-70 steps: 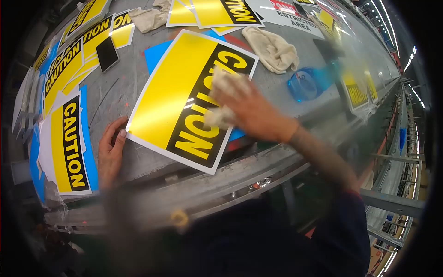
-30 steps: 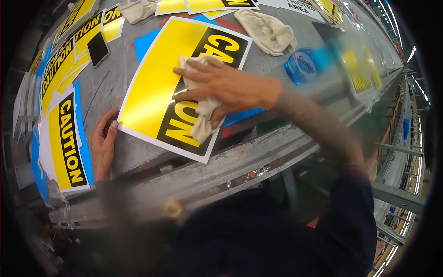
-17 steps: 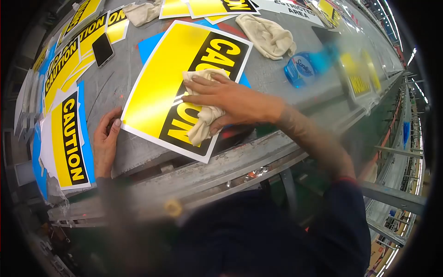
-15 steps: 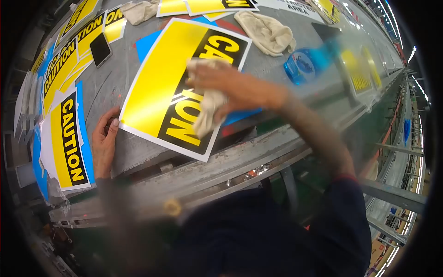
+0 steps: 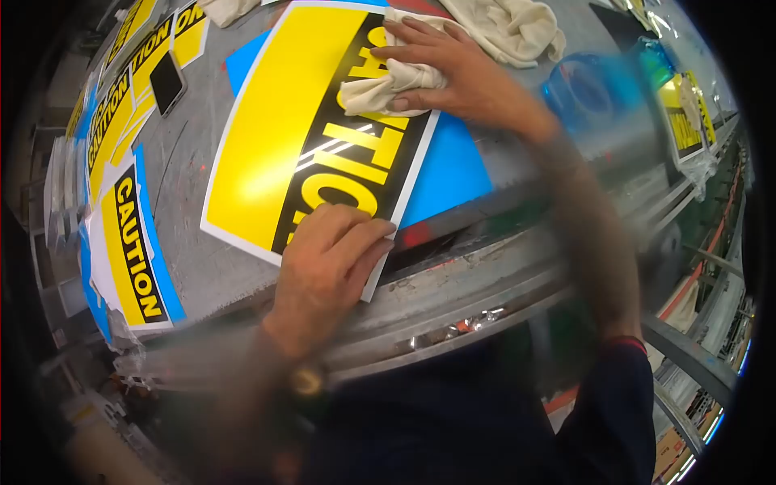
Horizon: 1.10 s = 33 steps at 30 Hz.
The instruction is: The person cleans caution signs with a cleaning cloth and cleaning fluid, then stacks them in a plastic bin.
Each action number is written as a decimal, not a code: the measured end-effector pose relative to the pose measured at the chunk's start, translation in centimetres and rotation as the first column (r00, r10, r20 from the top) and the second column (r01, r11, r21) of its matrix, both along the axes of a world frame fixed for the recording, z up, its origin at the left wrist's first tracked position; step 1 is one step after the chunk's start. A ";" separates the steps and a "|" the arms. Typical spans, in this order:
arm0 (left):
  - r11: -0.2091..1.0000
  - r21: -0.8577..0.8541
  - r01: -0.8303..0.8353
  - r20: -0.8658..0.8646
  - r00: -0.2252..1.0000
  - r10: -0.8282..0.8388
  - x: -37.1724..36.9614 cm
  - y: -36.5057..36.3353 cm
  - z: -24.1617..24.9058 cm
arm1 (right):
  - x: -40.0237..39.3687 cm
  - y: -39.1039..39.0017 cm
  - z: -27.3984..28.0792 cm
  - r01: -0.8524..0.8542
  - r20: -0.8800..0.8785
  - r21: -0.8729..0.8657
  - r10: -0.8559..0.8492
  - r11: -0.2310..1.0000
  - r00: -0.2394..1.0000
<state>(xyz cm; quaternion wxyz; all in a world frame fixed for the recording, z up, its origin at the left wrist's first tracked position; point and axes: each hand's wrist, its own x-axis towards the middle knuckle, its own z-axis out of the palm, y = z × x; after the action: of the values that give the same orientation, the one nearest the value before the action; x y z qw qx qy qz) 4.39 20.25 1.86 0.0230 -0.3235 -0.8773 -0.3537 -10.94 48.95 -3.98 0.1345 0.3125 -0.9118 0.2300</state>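
Note:
A yellow and black caution sign (image 5: 267, 153) with a white border lies on the grey work table, partly over a blue sheet (image 5: 453, 174). My right hand (image 5: 465, 77) presses a cream cloth (image 5: 392, 85) onto the sign's upper lettering, the cloth bunched between thumb and fingers. At the sign's near right corner is my left hand (image 5: 327, 259), fingers bent together over the lettering with their tips at the edge. Whatever may lie under those fingertips is hidden.
More caution signs (image 5: 133, 250) lie at the left, with a phone (image 5: 167, 83) beside them. Another cream cloth (image 5: 517, 28) rests beyond my right hand. A blurred blue bottle (image 5: 586, 89) stands to the right. A metal rail (image 5: 453, 299) runs along the near edge.
My left hand has moved from the sign's left corner to its near right corner. My right hand has carried the cloth up toward the sign's far end. The view has shifted.

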 end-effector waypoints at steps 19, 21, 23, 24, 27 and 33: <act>0.991 -0.125 -0.042 -0.025 0.999 0.040 0.9 0.5 0.5 | 0.5 -0.3 2.4 -0.067 0.116 0.020 0.065 0.998 0.991; 0.991 -0.125 -0.044 -0.029 0.999 0.041 0.9 0.5 0.5 | 0.6 -0.1 2.2 -0.095 0.081 -0.013 0.095 0.995 0.992; 0.990 -0.132 -0.050 -0.034 0.998 0.046 0.9 0.5 0.4 | 0.6 -0.2 2.2 -0.086 0.086 0.015 0.085 0.996 0.993; 0.989 -0.139 -0.056 -0.037 0.998 0.051 1.0 0.7 0.5 | 0.4 -0.3 2.4 -0.066 0.108 0.060 0.059 0.996 0.992; 0.988 -0.143 -0.051 -0.040 0.998 0.045 1.0 0.6 0.5 | 0.3 -0.3 2.3 -0.053 0.120 0.087 0.043 0.995 0.992; 0.987 -0.149 -0.051 -0.044 0.998 0.045 1.0 0.6 0.5 | 0.4 -0.2 2.2 -0.070 0.126 0.039 0.064 0.997 0.990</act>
<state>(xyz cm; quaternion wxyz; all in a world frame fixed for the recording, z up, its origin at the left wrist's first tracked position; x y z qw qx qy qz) 5.39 20.84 2.38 0.0248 -0.3100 -0.9085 -0.2792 -10.53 48.71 -1.74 0.0625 0.3308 -0.9122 0.2335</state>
